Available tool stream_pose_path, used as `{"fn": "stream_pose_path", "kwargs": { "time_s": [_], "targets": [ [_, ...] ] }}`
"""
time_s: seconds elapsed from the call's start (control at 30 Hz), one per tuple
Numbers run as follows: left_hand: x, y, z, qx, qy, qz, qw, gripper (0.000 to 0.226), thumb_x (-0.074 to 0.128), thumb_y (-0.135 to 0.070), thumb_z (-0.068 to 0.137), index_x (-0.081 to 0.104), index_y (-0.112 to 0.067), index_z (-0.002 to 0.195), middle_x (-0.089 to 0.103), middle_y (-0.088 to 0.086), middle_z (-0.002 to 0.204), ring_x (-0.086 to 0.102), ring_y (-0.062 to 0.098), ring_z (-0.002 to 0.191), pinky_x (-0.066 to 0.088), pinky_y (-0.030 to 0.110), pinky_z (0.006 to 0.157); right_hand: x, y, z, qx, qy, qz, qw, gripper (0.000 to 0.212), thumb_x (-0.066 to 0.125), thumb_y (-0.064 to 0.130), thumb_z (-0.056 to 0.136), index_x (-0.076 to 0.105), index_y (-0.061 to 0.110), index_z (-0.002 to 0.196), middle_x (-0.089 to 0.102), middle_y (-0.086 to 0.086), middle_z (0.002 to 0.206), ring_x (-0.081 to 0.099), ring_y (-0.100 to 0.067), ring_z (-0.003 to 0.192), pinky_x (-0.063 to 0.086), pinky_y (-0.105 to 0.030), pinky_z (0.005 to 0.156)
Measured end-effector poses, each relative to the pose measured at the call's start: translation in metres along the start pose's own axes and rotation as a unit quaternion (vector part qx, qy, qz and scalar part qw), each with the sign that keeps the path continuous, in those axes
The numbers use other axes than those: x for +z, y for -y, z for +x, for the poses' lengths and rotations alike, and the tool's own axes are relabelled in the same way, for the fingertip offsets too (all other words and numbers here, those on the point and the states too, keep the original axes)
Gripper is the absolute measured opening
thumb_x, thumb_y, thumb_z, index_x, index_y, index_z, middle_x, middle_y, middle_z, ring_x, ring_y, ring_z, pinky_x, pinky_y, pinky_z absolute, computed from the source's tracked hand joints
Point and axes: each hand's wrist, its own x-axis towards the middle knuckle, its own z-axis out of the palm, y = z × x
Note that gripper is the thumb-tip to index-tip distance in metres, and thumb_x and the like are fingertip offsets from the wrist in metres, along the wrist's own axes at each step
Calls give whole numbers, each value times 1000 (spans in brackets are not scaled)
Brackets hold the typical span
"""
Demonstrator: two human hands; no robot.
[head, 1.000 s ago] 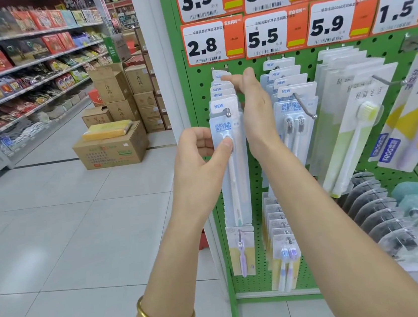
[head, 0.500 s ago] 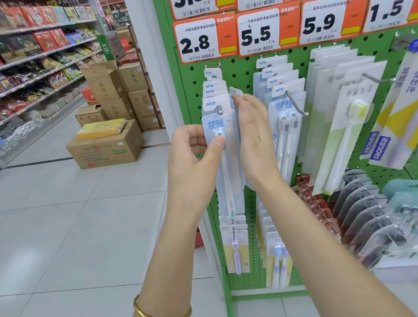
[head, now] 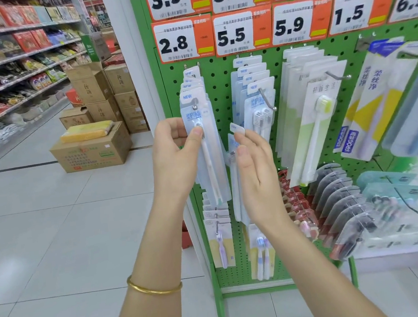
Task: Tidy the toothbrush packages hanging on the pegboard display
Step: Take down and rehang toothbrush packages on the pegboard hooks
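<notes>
Seemingly mid-job: the left hand pinches the front toothbrush package of the leftmost column, thumb on its face, hanging on its peg under the 2.8 tag. The right hand grips 1 loose package, off any peg, just beside that column; it has yet to be rehung. Twin-brush packs and their hook crowd the right hand's side of the green pegboard; cardboard boxes sit well apart

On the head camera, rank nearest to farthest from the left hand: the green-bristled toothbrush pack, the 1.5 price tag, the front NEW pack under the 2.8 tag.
1. Front NEW pack, pinched by the left hand, leftmost peg.
2. Green-bristled toothbrush pack, two pegs to the right.
3. 1.5 price tag, upper right.
</notes>
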Motion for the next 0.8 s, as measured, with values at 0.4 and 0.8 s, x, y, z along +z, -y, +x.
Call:
{"fn": "stream_pose_path", "kwargs": {
  "time_s": [0.4, 0.8],
  "targets": [
    [14, 7, -41, 1, -149, 16, 989, 30, 59, -16, 90, 45, -21, 115, 41, -13, 109, 48, 4, 102, 39, 3, 74, -44, -2, -30, 55, -13, 60, 997, 32, 36, 28, 102, 63, 23, 118, 55, 15, 125, 47, 10, 117, 35, -19, 106],
    [67, 44, -121, -120, 181, 14, 976, 23, 50, -32, 96, 54, -10, 102, 49, 4, 87, 47, 11, 77, 38, 15, 63, -87, -19, -55, 186, -24, 194, 963, 27, 45, 16, 100, 70, 10, 107, 68, -7, 117, 62, -20, 111, 52, -32, 88]
  ]
}}
